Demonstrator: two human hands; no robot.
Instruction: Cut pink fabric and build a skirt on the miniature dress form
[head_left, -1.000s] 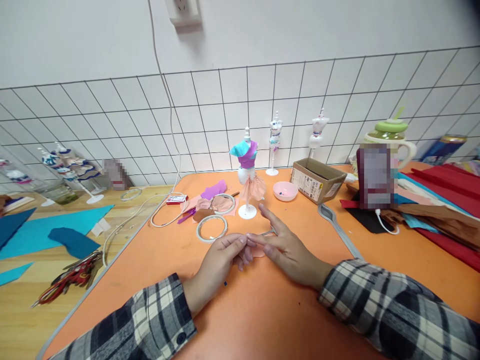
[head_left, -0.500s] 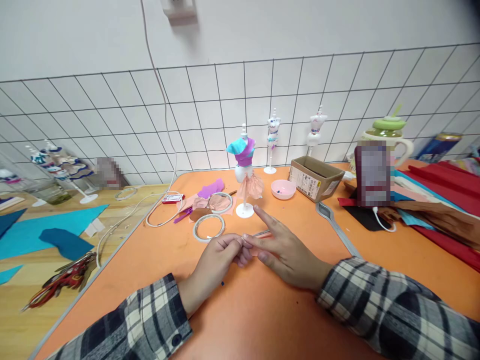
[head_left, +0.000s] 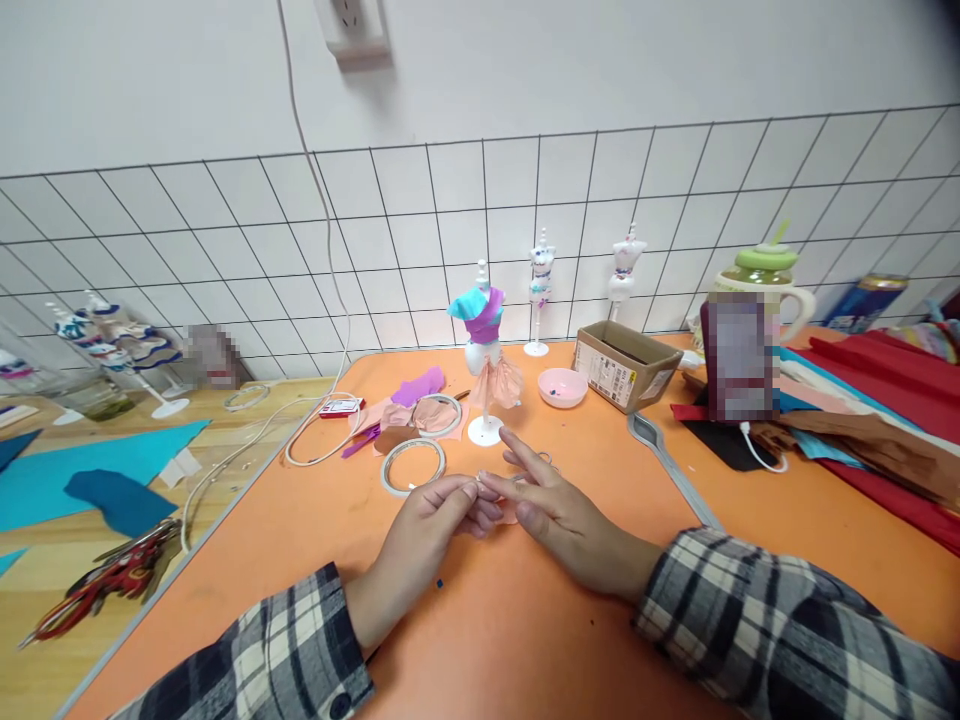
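My left hand [head_left: 442, 512] is closed in a pinch, thumb against index finger, on a small piece of peach crepe paper [head_left: 508, 511] that shows partly between the hands. My right hand [head_left: 566, 520] has its fingers spread, and its index fingertip touches the left thumb and fingertip. Behind the hands stands a white mini dress form [head_left: 484, 356] with a turquoise and purple wrap [head_left: 480, 315] and a gathered peach skirt [head_left: 496, 384]. Metal finger loops, apparently small scissors [head_left: 551, 459], lie partly hidden behind my right hand.
Tape rolls [head_left: 385, 470] and purple and peach scraps [head_left: 418, 388] lie left of the dress form. A pink bowl [head_left: 562, 398] and cardboard box [head_left: 630, 378] stand at the back right. A phone [head_left: 741, 360] and fabric sheets [head_left: 885, 350] are right; red-handled pliers [head_left: 105, 585] lie left.
The camera view has tilted up slightly, so everything sits a little lower. My hands stay together, and the scissor loops behind my right hand now show more.
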